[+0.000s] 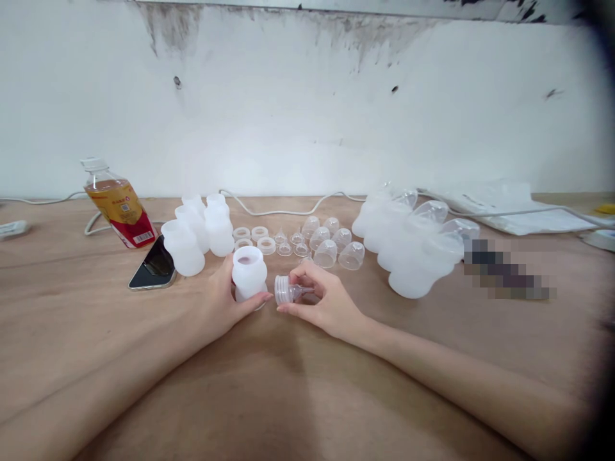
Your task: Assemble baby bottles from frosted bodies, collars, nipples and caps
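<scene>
My left hand [235, 298] is wrapped round a white, frosted baby bottle [250, 272] whose mouth is uncovered and faces up. Between the fingers and thumb of my right hand [324, 298] is a clear nipple with its screw ring [284, 290], lying sideways with the ring towards the bottle. A small gap parts the two. Behind my hands stand loose screw rings [266, 244], clear nipples [283, 248] and clear domed caps [352, 255], several of each. Several open white bottles [185, 248] stand at the left.
Several capped bottles [413, 269] stand at the right. A phone [154, 266] and a drink bottle [120, 205] are at the left. A white cable [283, 212] runs along the wall; a plastic bag [519, 214] lies back right. A blurred patch [509, 269] hides something.
</scene>
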### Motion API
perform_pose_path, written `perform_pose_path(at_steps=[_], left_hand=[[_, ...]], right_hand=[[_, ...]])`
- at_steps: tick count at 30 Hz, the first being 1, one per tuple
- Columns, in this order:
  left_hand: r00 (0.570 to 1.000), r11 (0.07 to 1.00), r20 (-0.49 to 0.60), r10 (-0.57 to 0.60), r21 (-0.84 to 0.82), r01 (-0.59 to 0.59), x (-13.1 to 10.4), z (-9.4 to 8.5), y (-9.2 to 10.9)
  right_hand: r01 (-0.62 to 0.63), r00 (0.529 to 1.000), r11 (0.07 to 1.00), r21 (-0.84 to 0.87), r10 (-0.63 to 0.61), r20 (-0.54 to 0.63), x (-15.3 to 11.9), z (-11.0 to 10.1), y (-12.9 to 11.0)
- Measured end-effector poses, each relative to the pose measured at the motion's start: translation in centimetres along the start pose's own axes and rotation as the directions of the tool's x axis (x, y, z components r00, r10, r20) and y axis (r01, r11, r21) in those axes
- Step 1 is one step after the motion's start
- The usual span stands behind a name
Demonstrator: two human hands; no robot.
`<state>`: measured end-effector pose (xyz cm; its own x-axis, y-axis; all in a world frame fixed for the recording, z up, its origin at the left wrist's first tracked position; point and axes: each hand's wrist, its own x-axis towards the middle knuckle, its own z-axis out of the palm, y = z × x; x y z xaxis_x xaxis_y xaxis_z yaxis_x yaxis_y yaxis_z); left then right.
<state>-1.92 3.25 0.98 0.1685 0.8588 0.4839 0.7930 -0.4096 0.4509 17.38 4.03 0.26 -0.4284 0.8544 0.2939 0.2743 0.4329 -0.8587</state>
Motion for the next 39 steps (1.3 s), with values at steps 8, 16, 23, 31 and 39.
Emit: perform_pose_path(at_steps=[8,16,23,31,39], left_hand=[[0.973,0.993,0.201,-0.110,-0.019,0.116,0.2,-1.0,0.6],[0.965,0.998,0.253,0.064,-0.039,-0.055,1.5,-2.6,0.0],[0.899,0.994,0.434,0.061,-0.107,-0.016,1.6,-3.4,1.0],[0.534,0.767,0.845,-0.023,-0.328,0.552,2.5,-4.3,0.8],[0.832,0.989,0.555,0.023,-0.137,0.064,1.9,-3.9,1.2]], right_hand=[[-0.067,0.986,0.946,0.318,0.112,-0.126,0.6,-0.5,0.5],[0.043,0.985,0.877,0.478,0.043,-0.166,1.4,-1.9,0.5],[0.122,0.992,0.922,0.367,-0.125,-0.013,1.0,-1.7,0.6],[0.158,0.978,0.916,0.368,-0.196,0.069,1.0,-1.9,0.6],[0.070,0.993,0.948,0.312,-0.095,0.066,0.9,-1.9,0.6]])
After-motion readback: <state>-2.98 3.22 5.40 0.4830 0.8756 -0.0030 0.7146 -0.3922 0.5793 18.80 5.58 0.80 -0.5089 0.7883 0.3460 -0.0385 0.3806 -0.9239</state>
